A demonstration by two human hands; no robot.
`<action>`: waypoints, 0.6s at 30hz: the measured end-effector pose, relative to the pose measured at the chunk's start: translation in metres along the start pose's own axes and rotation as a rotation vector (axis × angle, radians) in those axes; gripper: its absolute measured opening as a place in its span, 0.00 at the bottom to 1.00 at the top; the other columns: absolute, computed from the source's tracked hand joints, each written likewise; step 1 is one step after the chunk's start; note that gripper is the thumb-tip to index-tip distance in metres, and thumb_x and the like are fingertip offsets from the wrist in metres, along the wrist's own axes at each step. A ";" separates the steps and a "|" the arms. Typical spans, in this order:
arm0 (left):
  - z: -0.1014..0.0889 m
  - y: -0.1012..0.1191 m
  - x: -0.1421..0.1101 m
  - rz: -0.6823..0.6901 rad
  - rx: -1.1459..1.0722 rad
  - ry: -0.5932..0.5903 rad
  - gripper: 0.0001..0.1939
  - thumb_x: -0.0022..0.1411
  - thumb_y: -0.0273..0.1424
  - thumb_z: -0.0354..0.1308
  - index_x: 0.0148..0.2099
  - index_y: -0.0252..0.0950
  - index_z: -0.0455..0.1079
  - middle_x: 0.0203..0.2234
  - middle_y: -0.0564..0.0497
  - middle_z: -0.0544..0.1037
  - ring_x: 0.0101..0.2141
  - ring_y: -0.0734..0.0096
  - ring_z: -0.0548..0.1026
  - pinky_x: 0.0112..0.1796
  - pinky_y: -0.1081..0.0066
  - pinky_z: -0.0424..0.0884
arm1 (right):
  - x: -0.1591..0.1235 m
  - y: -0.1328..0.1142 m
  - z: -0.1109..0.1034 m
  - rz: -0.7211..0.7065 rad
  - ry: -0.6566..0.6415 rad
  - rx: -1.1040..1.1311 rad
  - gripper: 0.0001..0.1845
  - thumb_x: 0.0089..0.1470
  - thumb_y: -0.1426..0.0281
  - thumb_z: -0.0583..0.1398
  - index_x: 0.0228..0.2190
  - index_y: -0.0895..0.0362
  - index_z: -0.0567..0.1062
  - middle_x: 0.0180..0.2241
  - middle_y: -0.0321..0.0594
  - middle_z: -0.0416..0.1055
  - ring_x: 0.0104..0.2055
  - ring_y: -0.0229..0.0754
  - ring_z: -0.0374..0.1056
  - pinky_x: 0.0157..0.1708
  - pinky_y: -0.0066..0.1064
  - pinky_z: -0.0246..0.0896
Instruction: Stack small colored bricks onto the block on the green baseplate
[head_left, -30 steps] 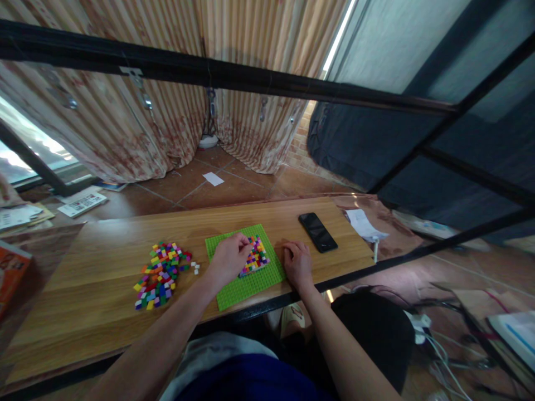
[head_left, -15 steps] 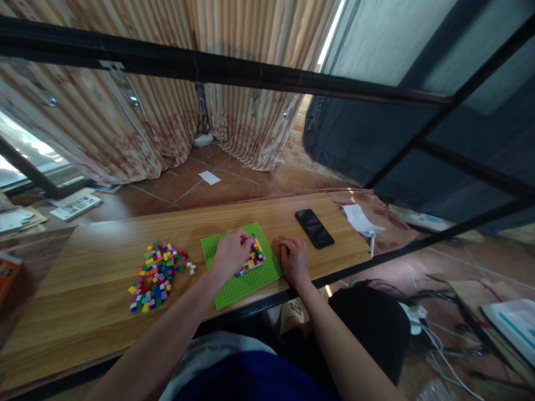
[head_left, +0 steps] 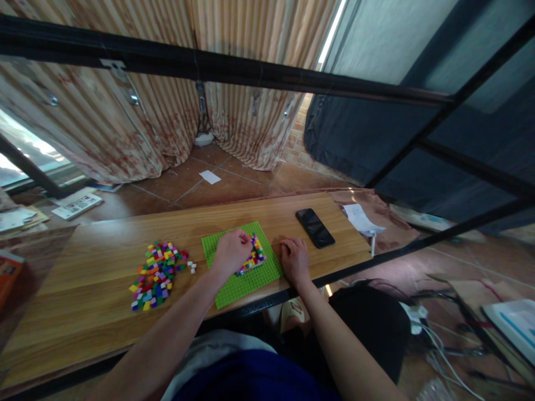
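Over the green studded baseplate (head_left: 232, 292), my left hand (head_left: 230, 250) is closed in a pinch. Its fingertips meet at the upper edge of a patch of small multicoloured bricks (head_left: 256, 253) set on the plate. Whatever sits between those fingertips is too small to make out, and the hand covers part of the patch. My right hand (head_left: 296, 259) rests on the wooden table just right of the baseplate, its fingers loosely bent and slightly apart, holding nothing.
A heap of loose coloured bricks (head_left: 156, 275) lies left of the baseplate, with several white bricks (head_left: 192, 266) beside it. A black phone (head_left: 315, 227) lies behind my right hand. The wooden table (head_left: 96, 267) has a dark metal front edge. White papers (head_left: 361, 220) lie beyond its right end.
Almost nothing differs. My left hand stays pinched over the brick patch, and my right hand keeps its place on the table; the view has shifted very slightly.
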State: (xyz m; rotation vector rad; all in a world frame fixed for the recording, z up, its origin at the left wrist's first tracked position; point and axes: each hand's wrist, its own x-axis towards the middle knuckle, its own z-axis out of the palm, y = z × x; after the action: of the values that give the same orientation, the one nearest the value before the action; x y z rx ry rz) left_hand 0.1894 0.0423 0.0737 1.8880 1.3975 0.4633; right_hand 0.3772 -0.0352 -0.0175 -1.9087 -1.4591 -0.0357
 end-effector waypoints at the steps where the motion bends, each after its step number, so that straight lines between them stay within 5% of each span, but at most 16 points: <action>1: 0.000 0.001 0.000 -0.002 0.008 0.005 0.04 0.54 0.24 0.57 0.32 0.36 0.72 0.29 0.50 0.81 0.31 0.70 0.77 0.34 0.73 0.70 | 0.000 0.000 0.000 0.002 -0.005 -0.002 0.13 0.58 0.73 0.53 0.34 0.56 0.78 0.38 0.45 0.73 0.42 0.47 0.63 0.44 0.37 0.59; 18: -0.001 -0.005 0.007 -0.064 -0.051 -0.071 0.04 0.53 0.25 0.55 0.32 0.35 0.71 0.21 0.52 0.78 0.25 0.72 0.76 0.29 0.73 0.68 | 0.000 -0.001 -0.001 0.003 -0.023 -0.012 0.13 0.58 0.74 0.53 0.35 0.57 0.78 0.38 0.45 0.73 0.43 0.47 0.63 0.45 0.38 0.58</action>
State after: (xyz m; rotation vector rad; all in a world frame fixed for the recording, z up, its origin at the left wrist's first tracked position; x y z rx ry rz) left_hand 0.1880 0.0494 0.0693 1.7962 1.3830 0.3933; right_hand 0.3766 -0.0355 -0.0166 -1.9263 -1.4742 -0.0214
